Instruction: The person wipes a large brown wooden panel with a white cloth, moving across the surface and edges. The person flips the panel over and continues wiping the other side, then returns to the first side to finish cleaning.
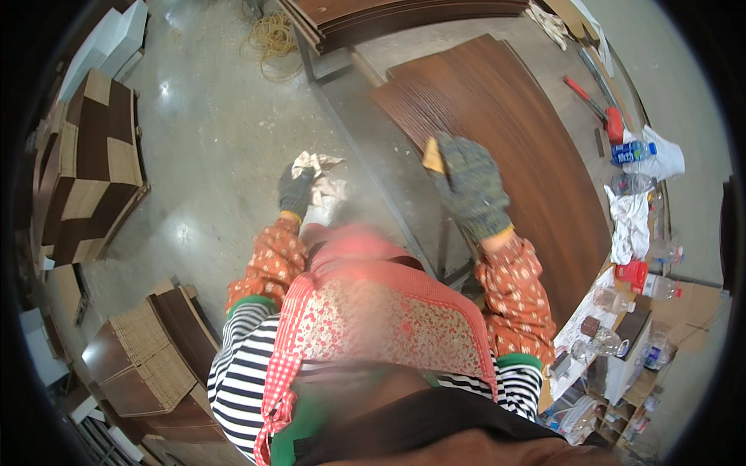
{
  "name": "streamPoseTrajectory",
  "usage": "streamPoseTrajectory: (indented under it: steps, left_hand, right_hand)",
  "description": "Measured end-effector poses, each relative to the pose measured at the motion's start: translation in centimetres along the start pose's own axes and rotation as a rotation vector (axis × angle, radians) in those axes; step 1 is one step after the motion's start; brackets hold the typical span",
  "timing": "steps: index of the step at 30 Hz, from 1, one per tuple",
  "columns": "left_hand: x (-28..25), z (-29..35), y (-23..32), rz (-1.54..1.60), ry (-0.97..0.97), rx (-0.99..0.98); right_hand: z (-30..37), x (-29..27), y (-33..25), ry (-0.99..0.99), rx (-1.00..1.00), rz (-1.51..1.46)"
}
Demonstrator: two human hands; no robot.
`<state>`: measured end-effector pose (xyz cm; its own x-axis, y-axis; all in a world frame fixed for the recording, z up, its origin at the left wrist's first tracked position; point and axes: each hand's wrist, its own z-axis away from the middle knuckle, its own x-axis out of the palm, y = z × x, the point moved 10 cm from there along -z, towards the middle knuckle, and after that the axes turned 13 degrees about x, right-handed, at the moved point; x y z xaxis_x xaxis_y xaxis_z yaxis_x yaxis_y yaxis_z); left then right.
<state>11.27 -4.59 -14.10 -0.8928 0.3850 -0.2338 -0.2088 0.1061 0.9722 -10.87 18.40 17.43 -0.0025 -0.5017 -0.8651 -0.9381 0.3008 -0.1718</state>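
Note:
My left hand [294,189], in a dark knitted glove, is closed on a crumpled white rag [308,163] held out over the floor. More pale cloth hangs just below it. My right hand [472,186] wears a grey knitted glove and is above the near left part of a dark brown wood-grain panel [536,167]. Its fingers lie stretched out side by side, with a yellow-tan patch at the thumb tip. I cannot make out whether the palm touches the panel. A metal frame [361,147] shows beside the panel, between my hands.
Stacked brown boards [412,19] are at the far side. Brown-and-tan stacks [93,171] stand at the left. Yellow cord [273,39] lies coiled on the floor. On the right are a red-handled tool [584,95], plastic bottles [633,151] and a white cloth [629,225].

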Motion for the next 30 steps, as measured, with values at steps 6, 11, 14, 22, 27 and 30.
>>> streamPoseTrajectory:
  steps: [6, 11, 14, 22, 27, 30]
  left_hand:
    - [-7.6, 0.7, -2.3, 0.255, 0.119, -0.061]
    - [-7.8, -0.4, -0.9, 0.231, 0.091, -0.036]
    - [-6.9, -1.2, 0.6, 0.207, 0.07, -0.034]
    - [-3.7, -3.5, 6.6, 0.225, -0.039, 0.013]
    - [-2.3, -3.9, 13.5, 0.123, -0.097, 0.184]
    - [0.8, -3.2, 23.1, -0.06, -0.127, 0.892]
  right_hand:
    - [-8.0, 11.8, -1.9, -0.277, 0.143, 0.08]
    - [-11.7, 13.8, -4.6, -0.283, 0.062, 0.359]
    - [-10.8, 12.3, -4.9, -0.358, 0.096, 0.207]
    - [-12.3, 14.4, -6.7, -0.425, 0.031, 0.485]
    - [-9.2, 7.4, -3.9, -0.269, 0.143, 0.235]
    - [-5.0, 2.1, 1.1, -0.139, 0.317, 0.283]
